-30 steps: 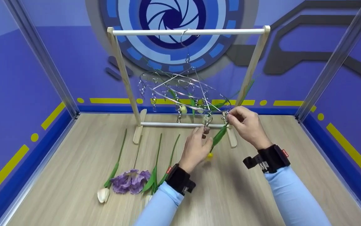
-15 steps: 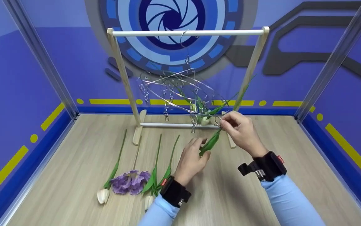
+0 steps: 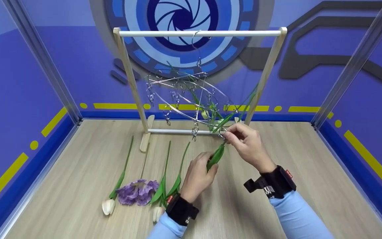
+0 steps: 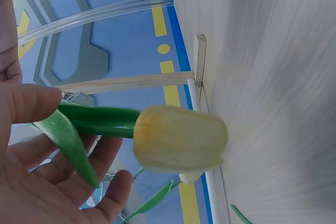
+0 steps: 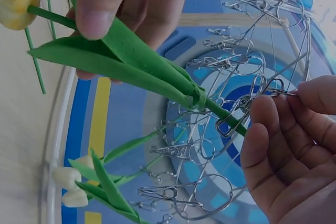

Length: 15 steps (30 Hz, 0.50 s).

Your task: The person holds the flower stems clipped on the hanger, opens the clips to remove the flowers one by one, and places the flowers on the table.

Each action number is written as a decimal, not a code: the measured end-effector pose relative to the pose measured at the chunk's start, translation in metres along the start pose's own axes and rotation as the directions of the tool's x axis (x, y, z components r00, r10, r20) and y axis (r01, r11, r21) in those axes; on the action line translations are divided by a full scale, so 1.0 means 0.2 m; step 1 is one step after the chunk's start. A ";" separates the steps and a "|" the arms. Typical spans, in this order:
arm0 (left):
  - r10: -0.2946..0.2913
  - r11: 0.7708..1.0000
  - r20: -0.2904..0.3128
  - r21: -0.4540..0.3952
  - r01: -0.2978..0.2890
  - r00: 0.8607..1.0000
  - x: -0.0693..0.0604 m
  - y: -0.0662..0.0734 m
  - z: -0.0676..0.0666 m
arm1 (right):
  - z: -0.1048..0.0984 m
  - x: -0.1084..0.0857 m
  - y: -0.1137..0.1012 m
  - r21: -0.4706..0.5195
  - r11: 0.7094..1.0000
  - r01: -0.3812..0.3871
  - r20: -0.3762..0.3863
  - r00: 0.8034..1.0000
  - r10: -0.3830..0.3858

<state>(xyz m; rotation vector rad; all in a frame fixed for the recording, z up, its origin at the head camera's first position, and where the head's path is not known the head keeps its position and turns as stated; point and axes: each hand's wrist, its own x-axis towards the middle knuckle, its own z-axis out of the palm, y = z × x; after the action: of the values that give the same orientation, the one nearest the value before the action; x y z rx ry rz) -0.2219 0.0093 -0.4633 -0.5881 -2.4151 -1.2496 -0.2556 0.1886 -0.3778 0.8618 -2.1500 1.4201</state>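
A yellowish tulip (image 4: 181,138) hangs head down, its green leaves (image 3: 216,157) between the thumb and fingers of my left hand (image 3: 198,176). In the right wrist view my right hand (image 5: 294,150) pinches a metal clip (image 5: 273,92) of the round wire hanger (image 3: 181,113), and the tulip's stem (image 5: 226,115) passes through that clip. Other tulips (image 5: 73,187) hang from clips farther back on the hanger.
The hanger hooks over the top bar (image 3: 237,33) of a wooden rack (image 3: 271,66). On the table (image 3: 78,186), left of my left hand, lie a white tulip (image 3: 108,207), a purple flower (image 3: 137,192) and another white tulip (image 3: 158,214).
The hanger has turned, bringing the clip with the tulip leftward and nearer, my right hand moving with it. My left hand has moved down and left and now holds the tulip's leaves.
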 end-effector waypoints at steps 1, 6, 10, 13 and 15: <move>-0.003 1.000 0.001 -0.004 0.003 1.000 0.00 0.00 0.00 | 0.01 0.00 0.00 0.003 1.000 0.004 0.000 1.000 -0.004; 0.005 0.998 0.012 -0.069 -0.004 1.000 -0.02 0.00 -0.02 | 0.02 -0.01 0.00 0.028 1.000 0.002 -0.007 1.000 -0.002; 0.020 0.994 0.015 -0.109 -0.019 1.000 -0.04 0.00 -0.04 | 0.03 -0.02 0.00 0.053 0.998 -0.015 -0.013 1.000 0.016; 0.014 0.992 0.021 -0.124 -0.011 1.000 -0.04 0.00 -0.05 | 0.03 -0.02 0.02 0.071 0.997 -0.021 -0.016 1.000 0.023; 0.004 0.991 0.028 -0.136 -0.001 1.000 -0.04 0.00 -0.06 | 0.02 -0.04 0.03 0.090 0.996 -0.025 -0.017 1.000 0.027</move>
<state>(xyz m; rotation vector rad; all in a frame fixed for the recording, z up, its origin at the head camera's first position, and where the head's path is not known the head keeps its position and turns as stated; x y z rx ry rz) -0.2135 -0.0023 -0.4619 -0.6515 -2.3644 -1.4232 -0.2541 0.1874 -0.3879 0.8531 -2.1048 1.5424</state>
